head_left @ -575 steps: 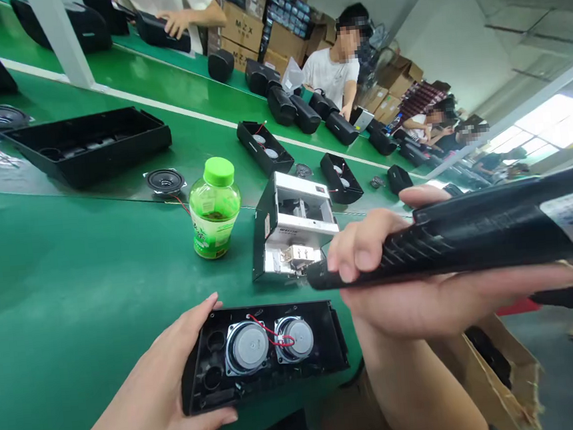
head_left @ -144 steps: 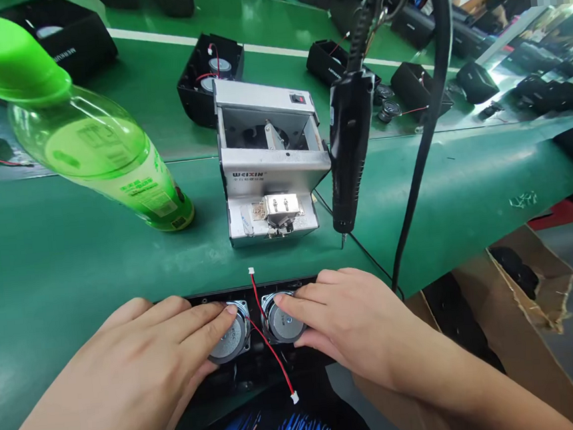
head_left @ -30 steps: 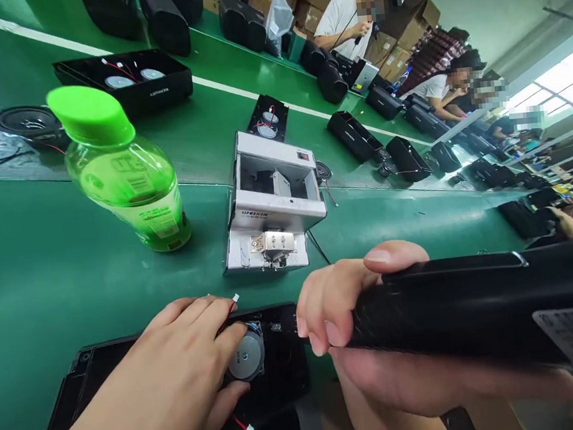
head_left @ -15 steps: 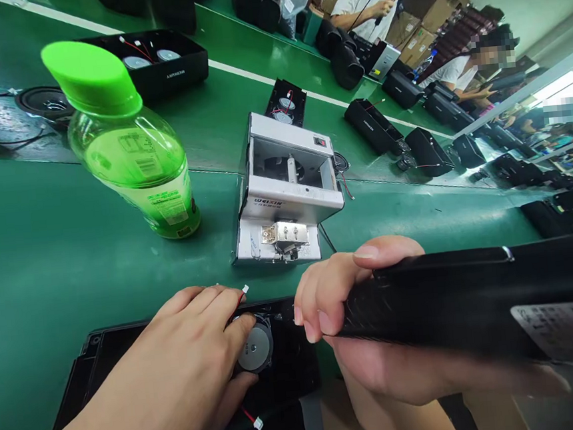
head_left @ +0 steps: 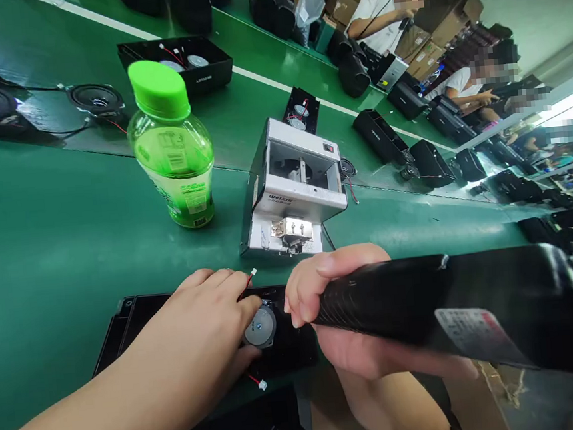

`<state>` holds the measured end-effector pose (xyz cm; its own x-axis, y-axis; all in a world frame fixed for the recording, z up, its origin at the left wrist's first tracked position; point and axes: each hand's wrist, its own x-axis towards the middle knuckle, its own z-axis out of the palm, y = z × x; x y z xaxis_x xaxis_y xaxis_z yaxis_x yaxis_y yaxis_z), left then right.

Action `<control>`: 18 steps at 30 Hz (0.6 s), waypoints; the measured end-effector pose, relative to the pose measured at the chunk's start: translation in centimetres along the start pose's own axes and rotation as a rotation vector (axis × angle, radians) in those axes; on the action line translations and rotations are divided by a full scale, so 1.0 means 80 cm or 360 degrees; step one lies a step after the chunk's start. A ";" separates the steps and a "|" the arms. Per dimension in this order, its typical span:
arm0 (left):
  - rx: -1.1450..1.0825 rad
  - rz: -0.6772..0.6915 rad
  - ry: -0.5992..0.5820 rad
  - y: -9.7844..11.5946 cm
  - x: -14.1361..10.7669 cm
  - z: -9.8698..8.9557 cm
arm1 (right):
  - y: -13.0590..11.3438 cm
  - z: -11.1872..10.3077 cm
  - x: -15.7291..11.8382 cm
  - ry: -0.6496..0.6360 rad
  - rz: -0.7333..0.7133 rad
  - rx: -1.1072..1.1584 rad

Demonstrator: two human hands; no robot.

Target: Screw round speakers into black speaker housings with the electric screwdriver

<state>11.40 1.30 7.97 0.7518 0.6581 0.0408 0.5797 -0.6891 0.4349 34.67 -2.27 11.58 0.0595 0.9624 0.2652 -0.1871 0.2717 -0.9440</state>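
My left hand (head_left: 219, 308) rests over a black speaker panel (head_left: 140, 321), its thumb and fingers curled round the silver back of a small round speaker (head_left: 260, 326). Red wires with white plugs (head_left: 262, 384) stick out on both sides of that hand. In my right hand (head_left: 338, 291) is a thick black electric screwdriver (head_left: 398, 292) with a silvery label, held nearly level. Its front end points left at the panel beside the speaker; the tip is hidden behind my fingers.
Beyond my hands stands a grey machine (head_left: 303, 173). A green-capped bottle (head_left: 174, 158) is left of it. Farther back are a black speaker box (head_left: 204, 75), loose round speakers (head_left: 96, 98) and more black boxes. Two people (head_left: 379, 13) work across the line.
The view has shifted left, so the bottle and machine appear farther right. The screwdriver appears slightly farther left. Both hands keep their holds.
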 end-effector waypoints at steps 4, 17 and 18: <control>0.0021 0.0003 -0.0031 0.002 0.005 -0.004 | 0.012 0.004 -0.004 0.0078 -0.0132 -0.0034; 0.0099 -0.0067 -0.0155 0.008 0.011 -0.007 | 0.035 0.010 -0.024 0.0232 -0.0418 -0.0184; 0.0105 -0.0083 -0.0181 0.009 0.011 -0.008 | 0.035 0.012 -0.021 0.0257 -0.0432 -0.0173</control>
<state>12.30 1.61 8.87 0.7488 0.6574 -0.0844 0.6355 -0.6758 0.3733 33.09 -3.11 8.64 0.2491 0.8392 0.4835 -0.0382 0.5073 -0.8609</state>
